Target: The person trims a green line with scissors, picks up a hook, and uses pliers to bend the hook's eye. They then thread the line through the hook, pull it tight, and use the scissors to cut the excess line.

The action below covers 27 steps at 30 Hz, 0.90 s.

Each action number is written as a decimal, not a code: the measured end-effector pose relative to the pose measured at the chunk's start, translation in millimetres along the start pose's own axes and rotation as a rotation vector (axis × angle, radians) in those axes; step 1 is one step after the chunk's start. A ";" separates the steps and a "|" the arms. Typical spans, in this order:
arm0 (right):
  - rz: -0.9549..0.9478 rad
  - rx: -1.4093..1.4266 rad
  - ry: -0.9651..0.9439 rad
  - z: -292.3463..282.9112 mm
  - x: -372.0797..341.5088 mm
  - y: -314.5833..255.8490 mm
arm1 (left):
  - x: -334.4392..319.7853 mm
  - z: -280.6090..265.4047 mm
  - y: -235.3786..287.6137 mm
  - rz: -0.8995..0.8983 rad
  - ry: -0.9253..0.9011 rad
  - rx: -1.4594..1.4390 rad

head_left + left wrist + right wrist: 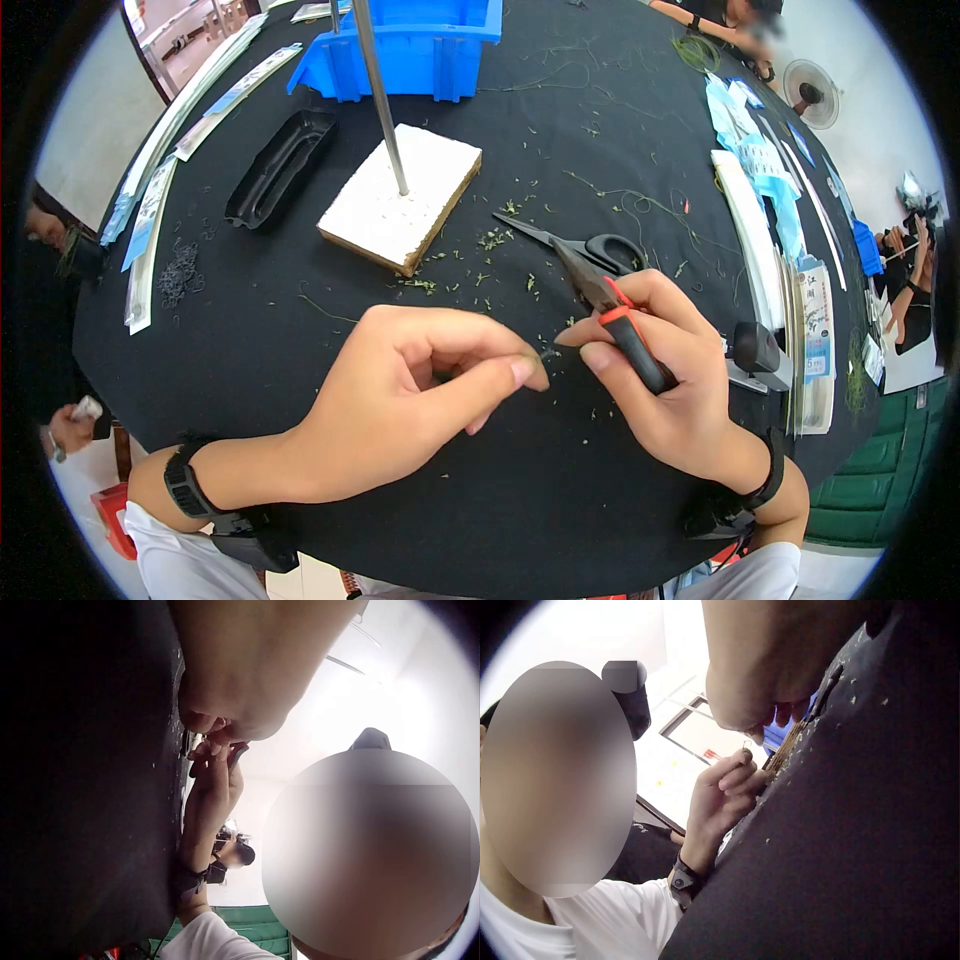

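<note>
Tiny bent piece (747,745), too small to make out, is pinched in the left hand (400,405) over the desk (540,510). Right hand's (695,410) got its fingers curled round red-and-black pliers (632,345), near black scissors (535,232). White-topped block (370,200) sits farther out.

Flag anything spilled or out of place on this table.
Green scraps lie strewn over the black cloth beside the white-topped block, like uncollected litter; tiny dark pieces also spread loose at left.
</note>
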State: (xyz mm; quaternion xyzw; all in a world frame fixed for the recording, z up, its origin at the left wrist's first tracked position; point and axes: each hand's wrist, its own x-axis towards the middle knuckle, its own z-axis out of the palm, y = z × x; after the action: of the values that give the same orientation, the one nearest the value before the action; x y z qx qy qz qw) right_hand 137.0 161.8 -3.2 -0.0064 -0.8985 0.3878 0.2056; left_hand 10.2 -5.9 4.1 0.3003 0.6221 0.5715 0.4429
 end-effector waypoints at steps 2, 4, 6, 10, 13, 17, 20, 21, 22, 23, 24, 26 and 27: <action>0.038 -0.008 -0.006 0.5 -2.2 1.5 | -1.0 1.7 0.1 0.052 0.107 -0.002; -0.011 -0.053 -0.027 0.5 -1.2 -1.0 | 0.8 0.5 -3.1 0.154 0.198 0.016; -0.005 -0.064 -0.049 1.0 -2.5 -4.3 | 0.2 -1.6 -2.8 0.221 0.252 0.041; 0.012 -0.120 -0.111 -1.1 -2.6 -8.8 | -0.3 -1.1 -5.8 0.307 0.286 0.124; 0.007 -0.118 -0.130 -1.0 -2.8 -8.4 | -1.1 -1.8 -6.4 0.324 0.277 0.181; -0.014 -0.099 -0.133 0.7 -2.6 -7.3 | -1.0 -3.0 -7.7 0.353 0.269 0.240; 0.003 -0.073 -0.139 0.2 -3.7 -8.1 | -1.0 -2.6 -7.2 0.339 0.267 0.264; 0.016 -0.061 -0.144 0.0 -4.2 -8.5 | -1.0 -2.4 -7.0 0.331 0.267 0.269; 0.007 -0.043 -0.139 0.1 -4.5 -8.4 | -1.0 -1.7 -6.3 0.340 0.265 0.264; -0.003 -0.025 -0.134 0.2 -4.8 -8.1 | -1.0 -0.5 -5.3 0.348 0.263 0.260; -0.013 -0.006 -0.128 0.2 -4.8 -7.9 | -0.9 0.2 -4.6 0.356 0.260 0.256; 0.027 0.010 -0.156 -2.9 -4.0 -12.0 | 2.2 -1.3 -9.4 0.414 0.275 0.271; 0.047 0.018 -0.171 -4.2 -3.6 -14.5 | 3.3 -1.7 -9.5 0.443 0.283 0.278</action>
State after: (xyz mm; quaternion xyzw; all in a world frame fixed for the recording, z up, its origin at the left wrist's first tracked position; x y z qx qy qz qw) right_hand 144.1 154.0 8.1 0.0078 -0.9089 0.3996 0.1190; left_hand 8.5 -5.4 -5.9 0.4038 0.6693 0.5998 0.1707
